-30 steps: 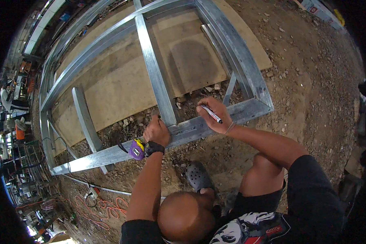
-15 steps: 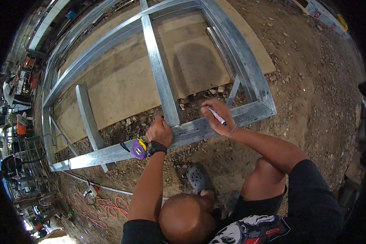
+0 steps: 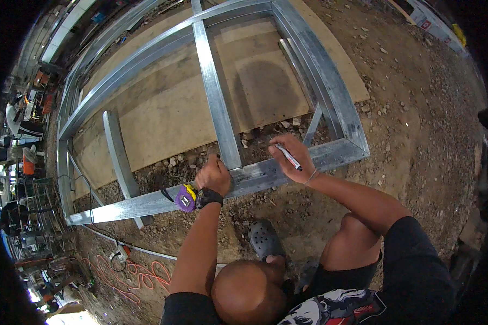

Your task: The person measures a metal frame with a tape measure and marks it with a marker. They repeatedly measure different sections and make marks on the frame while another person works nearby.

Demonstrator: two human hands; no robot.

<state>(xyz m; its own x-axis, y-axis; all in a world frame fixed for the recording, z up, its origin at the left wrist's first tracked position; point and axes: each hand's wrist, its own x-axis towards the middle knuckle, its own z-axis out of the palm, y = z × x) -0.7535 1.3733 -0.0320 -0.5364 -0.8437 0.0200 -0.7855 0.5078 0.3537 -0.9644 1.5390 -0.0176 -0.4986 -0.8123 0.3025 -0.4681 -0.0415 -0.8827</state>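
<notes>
A galvanized steel frame of square tubes lies before me, its near rail [image 3: 265, 172] crossing under both my hands. My left hand [image 3: 213, 177] rests on that rail, fingers curled, just left of where the middle crossbar [image 3: 217, 92] meets it. Whatever those fingers hold, if anything, is hidden. Beside my left wrist sits a purple and yellow tape measure [image 3: 185, 199] against the rail. Over the rail, right of the crossbar, my right hand [image 3: 297, 156] is closed around a white marker with a dark end [image 3: 289, 156]. Small dark marks show on the rail between the hands.
Plywood [image 3: 162, 114] lies beneath the frame on stony dirt. A loose steel tube [image 3: 119, 157] leans across the rail at left. An orange cord [image 3: 141, 276] coils on the ground near a plug box [image 3: 121, 253]. Another person [image 3: 17, 120] is at the far left.
My hands hold nearly the same pose over the rail, the marker still in the right one. The whole view has shifted slightly.
</notes>
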